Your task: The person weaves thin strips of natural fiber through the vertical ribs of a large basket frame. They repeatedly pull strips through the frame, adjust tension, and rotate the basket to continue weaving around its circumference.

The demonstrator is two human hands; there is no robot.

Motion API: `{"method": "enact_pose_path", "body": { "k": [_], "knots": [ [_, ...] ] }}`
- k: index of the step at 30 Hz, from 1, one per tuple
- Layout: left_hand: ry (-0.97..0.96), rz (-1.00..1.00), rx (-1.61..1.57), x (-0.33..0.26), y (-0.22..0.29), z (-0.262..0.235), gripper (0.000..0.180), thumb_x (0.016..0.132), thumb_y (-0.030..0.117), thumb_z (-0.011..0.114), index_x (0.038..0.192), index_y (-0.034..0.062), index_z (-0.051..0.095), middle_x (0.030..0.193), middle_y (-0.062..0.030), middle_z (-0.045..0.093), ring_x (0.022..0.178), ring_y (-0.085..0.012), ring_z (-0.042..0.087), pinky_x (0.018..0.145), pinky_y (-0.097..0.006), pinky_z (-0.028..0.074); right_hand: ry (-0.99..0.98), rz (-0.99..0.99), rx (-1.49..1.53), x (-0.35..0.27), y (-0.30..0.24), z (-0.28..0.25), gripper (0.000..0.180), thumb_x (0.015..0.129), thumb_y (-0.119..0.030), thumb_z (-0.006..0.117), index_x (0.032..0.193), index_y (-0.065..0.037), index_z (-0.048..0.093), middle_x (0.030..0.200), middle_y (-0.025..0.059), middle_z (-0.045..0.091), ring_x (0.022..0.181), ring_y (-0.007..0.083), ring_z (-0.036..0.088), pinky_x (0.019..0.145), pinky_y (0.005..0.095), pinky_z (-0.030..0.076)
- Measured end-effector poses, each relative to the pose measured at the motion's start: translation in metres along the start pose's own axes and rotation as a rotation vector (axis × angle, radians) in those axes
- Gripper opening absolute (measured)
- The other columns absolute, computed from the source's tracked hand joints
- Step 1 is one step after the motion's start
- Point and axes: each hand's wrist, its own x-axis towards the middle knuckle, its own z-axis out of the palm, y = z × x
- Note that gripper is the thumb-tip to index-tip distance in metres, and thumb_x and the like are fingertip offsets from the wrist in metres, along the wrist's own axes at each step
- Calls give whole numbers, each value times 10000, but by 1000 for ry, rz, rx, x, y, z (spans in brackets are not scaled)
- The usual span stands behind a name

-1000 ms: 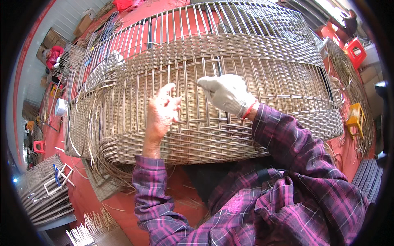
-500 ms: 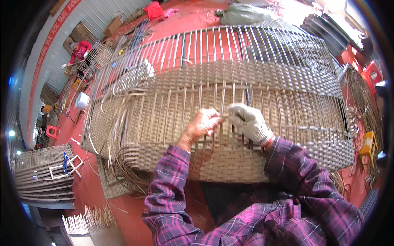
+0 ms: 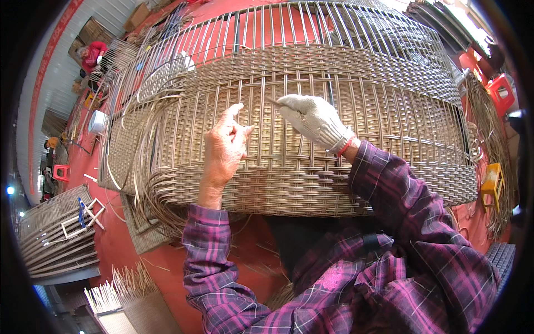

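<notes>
A large woven wicker panel [image 3: 289,192] on a metal-rod frame lies across in front of me, its brown strands woven densely near and in the middle. Above the panel's left middle, my bare left hand [image 3: 223,147] is open, index finger and thumb apart, with nothing between them. My right hand [image 3: 314,119], in a whitish knit glove, is closed in a pinch over the panel's middle. A short brown end of wicker strand [image 3: 272,101] sticks out leftward from its fingertips. How far that strand runs under the glove is hidden.
Loose strands [image 3: 150,150] hang in a bundle at the panel's left end. Bare rods [image 3: 278,28] form its far part. A yellow stool [image 3: 491,186] and a red stool [image 3: 500,94] stand at right. Another person [image 3: 92,58] works at far left. Stacked panels [image 3: 61,234] lie at left.
My hands, close together before, have parted: the left has moved left and opened, the right has risen slightly left. The whole view has shifted, so the panel sits higher.
</notes>
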Motion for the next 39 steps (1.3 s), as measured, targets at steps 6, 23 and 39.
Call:
{"method": "enact_pose_path", "body": {
  "k": [6, 23, 39],
  "knots": [
    [-222, -244, -221, 36, -35, 34, 274, 952, 147, 594, 1178, -7, 604, 713, -2, 599, 558, -33, 503, 487, -179, 401, -354, -168, -757, 18, 19, 21, 149, 776, -154, 597, 851, -116, 721, 738, 115, 688, 676, 306, 683, 598, 424, 526],
    [-92, -70, 254, 6, -30, -47, 99, 881, 86, 666, 797, 37, 648, 582, -18, 572, 459, -55, 502, 405, -232, 392, 121, -505, -148, 3, 2, 30, 301, 903, -205, 589, 1197, -139, 606, 990, 114, 666, 898, 296, 651, 753, 397, 526],
    [-245, -282, -208, 37, -68, -10, 373, 931, 120, 582, 1270, -31, 546, 742, -38, 613, 544, -62, 506, 454, -204, 394, -225, -414, -651, 26, 4, 70, 55, 738, -149, 638, 765, -139, 686, 649, 93, 649, 618, 287, 661, 552, 412, 497]
  ]
}}
